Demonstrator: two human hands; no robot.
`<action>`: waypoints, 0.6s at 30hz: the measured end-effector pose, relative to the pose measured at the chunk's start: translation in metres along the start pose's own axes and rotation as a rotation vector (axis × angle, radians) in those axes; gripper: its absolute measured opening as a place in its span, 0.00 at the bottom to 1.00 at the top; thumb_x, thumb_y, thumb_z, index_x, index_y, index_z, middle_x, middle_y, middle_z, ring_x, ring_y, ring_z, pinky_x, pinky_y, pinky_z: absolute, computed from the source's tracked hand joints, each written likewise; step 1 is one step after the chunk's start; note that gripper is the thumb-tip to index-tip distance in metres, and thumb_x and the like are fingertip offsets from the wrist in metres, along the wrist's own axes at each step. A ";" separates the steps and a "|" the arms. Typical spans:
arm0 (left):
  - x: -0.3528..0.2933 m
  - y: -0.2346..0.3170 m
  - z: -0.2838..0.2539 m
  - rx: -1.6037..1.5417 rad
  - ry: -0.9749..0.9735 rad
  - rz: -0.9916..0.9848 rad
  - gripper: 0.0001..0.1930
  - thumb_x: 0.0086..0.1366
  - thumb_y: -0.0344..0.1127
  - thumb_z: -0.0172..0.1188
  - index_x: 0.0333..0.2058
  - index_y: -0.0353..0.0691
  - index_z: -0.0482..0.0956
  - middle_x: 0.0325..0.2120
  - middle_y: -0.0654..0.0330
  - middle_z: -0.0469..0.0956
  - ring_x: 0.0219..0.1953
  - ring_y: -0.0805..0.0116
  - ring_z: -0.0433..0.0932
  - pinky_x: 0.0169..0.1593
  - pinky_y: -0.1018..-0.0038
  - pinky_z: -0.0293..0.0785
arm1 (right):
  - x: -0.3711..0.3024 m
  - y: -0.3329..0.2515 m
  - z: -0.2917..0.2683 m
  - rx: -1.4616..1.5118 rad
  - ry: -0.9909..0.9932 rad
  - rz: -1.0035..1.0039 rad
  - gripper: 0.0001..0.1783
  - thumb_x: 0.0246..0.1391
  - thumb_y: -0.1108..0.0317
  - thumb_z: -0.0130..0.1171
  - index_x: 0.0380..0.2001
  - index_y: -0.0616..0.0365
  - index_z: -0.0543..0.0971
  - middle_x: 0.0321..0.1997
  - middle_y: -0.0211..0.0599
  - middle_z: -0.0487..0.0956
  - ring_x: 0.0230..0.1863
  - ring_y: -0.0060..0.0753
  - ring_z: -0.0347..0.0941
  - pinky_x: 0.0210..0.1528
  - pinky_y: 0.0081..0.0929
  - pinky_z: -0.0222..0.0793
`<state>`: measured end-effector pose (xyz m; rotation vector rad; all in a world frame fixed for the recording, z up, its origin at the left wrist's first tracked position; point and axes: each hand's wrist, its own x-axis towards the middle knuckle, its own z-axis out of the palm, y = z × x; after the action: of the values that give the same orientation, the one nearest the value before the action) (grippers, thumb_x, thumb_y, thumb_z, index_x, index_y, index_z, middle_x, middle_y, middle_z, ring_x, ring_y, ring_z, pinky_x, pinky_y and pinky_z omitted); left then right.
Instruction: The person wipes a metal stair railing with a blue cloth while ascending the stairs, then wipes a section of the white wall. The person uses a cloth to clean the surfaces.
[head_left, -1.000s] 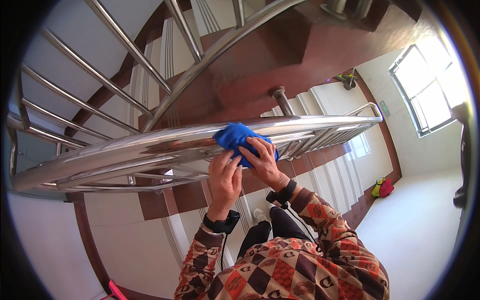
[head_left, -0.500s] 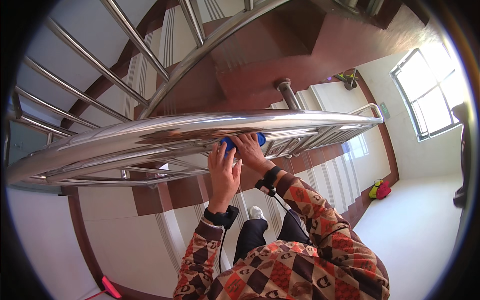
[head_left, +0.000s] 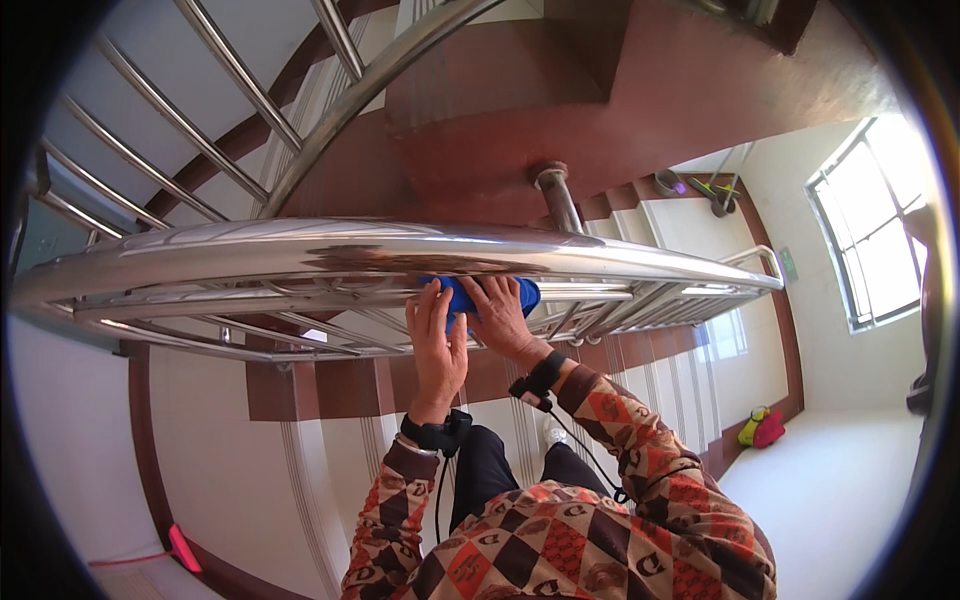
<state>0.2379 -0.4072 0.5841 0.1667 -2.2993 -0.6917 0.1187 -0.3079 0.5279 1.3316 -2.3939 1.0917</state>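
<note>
A blue cloth (head_left: 462, 299) is bunched around the thinner lower rail (head_left: 380, 298), just under the thick polished steel handrail (head_left: 400, 250). My right hand (head_left: 503, 322) grips the cloth from above, its fingers curled over the rail. To its left, my left hand (head_left: 437, 350) has its fingers bent onto the cloth's left part, the thumb near the right hand. The far side of the cloth is hidden behind the handrail and fingers. Both wrists carry black straps with small devices and cables.
Stairs with pale treads (head_left: 590, 400) run beneath my feet beside the railing. Upright steel bars (head_left: 240, 75) stand at the upper left. A pink broom (head_left: 184, 548) lies lower left; a red and yellow bundle (head_left: 763, 428) sits at the right wall. Cleaning tools (head_left: 715, 195) rest at the far landing.
My view and body have shifted relative to the stairs. My left hand has closed onto the cloth, and the cloth now sits lower, around the thinner rail. My feet have moved.
</note>
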 end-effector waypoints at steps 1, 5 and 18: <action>-0.001 0.001 0.014 0.071 0.035 -0.003 0.20 0.73 0.34 0.56 0.61 0.39 0.71 0.64 0.50 0.70 0.66 0.50 0.68 0.72 0.42 0.48 | 0.000 0.004 0.000 0.004 0.035 -0.056 0.41 0.50 0.57 0.68 0.68 0.49 0.68 0.59 0.44 0.71 0.64 0.52 0.63 0.66 0.50 0.54; 0.015 0.003 0.057 0.163 -0.013 -0.022 0.18 0.74 0.34 0.55 0.60 0.40 0.73 0.58 0.54 0.74 0.63 0.57 0.72 0.73 0.39 0.42 | -0.013 0.052 -0.023 -0.001 0.014 -0.040 0.40 0.51 0.55 0.67 0.68 0.48 0.68 0.62 0.43 0.72 0.65 0.51 0.64 0.66 0.47 0.55; -0.006 0.023 0.115 0.173 -0.134 -0.083 0.16 0.77 0.36 0.52 0.60 0.46 0.74 0.60 0.60 0.76 0.69 0.58 0.67 0.74 0.40 0.35 | -0.088 0.176 -0.060 -0.085 -0.032 0.194 0.36 0.49 0.49 0.71 0.59 0.51 0.74 0.55 0.45 0.72 0.61 0.52 0.63 0.66 0.51 0.53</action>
<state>0.1664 -0.3364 0.5240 0.3058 -2.4932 -0.5585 0.0185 -0.1522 0.4379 1.1180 -2.6055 1.0085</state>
